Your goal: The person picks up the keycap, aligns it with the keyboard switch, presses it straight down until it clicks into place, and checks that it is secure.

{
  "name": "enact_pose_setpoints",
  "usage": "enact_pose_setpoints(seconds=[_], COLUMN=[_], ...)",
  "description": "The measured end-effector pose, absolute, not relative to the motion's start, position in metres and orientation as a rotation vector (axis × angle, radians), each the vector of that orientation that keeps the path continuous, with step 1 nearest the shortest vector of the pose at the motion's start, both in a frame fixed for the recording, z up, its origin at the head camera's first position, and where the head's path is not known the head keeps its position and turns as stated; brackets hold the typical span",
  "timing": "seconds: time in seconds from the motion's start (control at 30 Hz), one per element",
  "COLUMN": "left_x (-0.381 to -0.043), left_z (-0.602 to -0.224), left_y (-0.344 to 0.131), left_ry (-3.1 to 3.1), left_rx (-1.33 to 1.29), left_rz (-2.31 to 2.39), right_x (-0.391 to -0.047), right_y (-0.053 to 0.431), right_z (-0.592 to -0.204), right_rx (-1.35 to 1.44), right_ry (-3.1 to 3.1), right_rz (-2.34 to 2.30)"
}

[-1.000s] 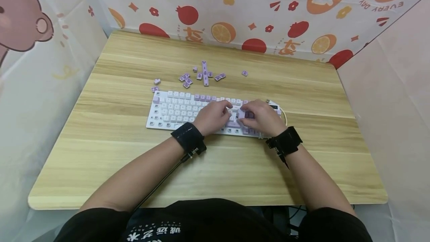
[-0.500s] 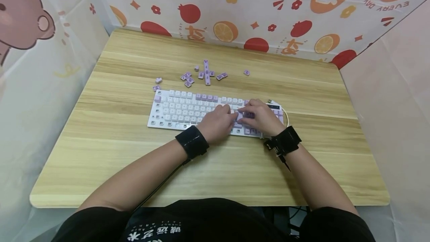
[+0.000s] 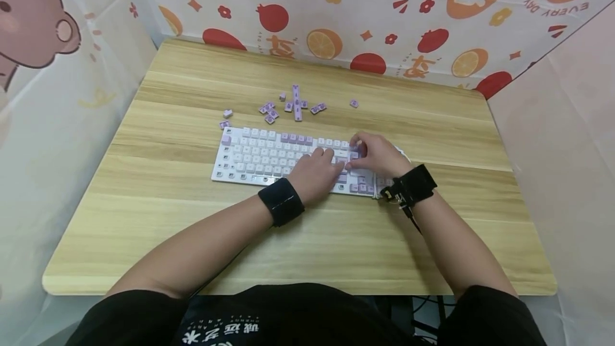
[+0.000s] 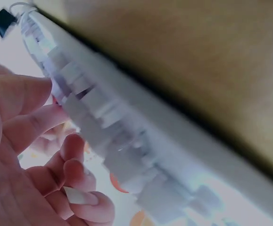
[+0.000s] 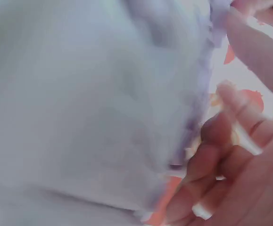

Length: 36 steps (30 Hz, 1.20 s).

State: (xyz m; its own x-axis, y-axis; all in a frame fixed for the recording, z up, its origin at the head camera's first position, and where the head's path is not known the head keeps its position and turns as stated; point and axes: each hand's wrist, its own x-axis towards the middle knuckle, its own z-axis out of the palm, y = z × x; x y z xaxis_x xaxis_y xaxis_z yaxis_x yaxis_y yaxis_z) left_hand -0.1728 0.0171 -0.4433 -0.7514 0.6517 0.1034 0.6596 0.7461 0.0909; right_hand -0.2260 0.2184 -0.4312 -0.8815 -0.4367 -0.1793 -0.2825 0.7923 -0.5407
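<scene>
A white keyboard (image 3: 276, 151) with white and purple keycaps lies across the table; several of its switches at the left and along the front are bare. My left hand (image 3: 314, 178) is over its right-hand part. The left thumb and forefinger pinch a purple keycap (image 4: 57, 88), partly covered by the fingers, at the keyboard. Close by on the right, my right hand (image 3: 379, 155) has its thumb (image 5: 252, 49) against the purple edge beside the left fingertips. A wide gap separates that thumb from the right forefinger. The right wrist view is badly blurred.
Loose purple keycaps (image 3: 269, 113) lie behind the keyboard, with a long purple bar-shaped keycap (image 3: 297, 103) among them. One keycap (image 3: 354, 103) lies apart at the right. A pale cable (image 3: 375, 186) wraps the keyboard's right end. Printed cloth (image 3: 298, 25) stands behind the wooden table (image 3: 192, 239).
My left hand has moved right and its thumb now reaches the purple keycap. My right hand, which gripped near there, has shifted slightly right and away, its fingers spread wider.
</scene>
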Motion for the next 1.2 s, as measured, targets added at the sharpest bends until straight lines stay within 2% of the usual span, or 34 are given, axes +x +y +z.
enact_pose_setpoints(seconds=[0.2, 0.37, 0.7, 0.93, 1.2], left_x=[-0.176, -0.176, -0.168, -0.155, -0.148], left_z=[-0.439, -0.436, -0.435, -0.430, -0.420], left_y=[0.021, 0.017, 0.006, -0.033, -0.086], left_ry=[-2.931, -2.945, -3.004, -3.000, -2.970], left_rx=[-1.082, -1.070, -1.073, -1.024, -0.802], left_rz=[-0.196, -0.156, -0.256, -0.375, -0.547], right_x=[-0.247, -0.259, -0.253, -0.265, -0.317], right_y=[0.208, 0.194, 0.198, 0.197, 0.197], right_z=[-0.415, -0.406, -0.410, -0.402, -0.393], right_rx=[-0.426, -0.422, -0.487, -0.465, -0.550], right_ry=[2.560, 2.545, 2.509, 2.502, 2.782], right_rz=[-0.518, -0.362, -0.402, -0.474, -0.321])
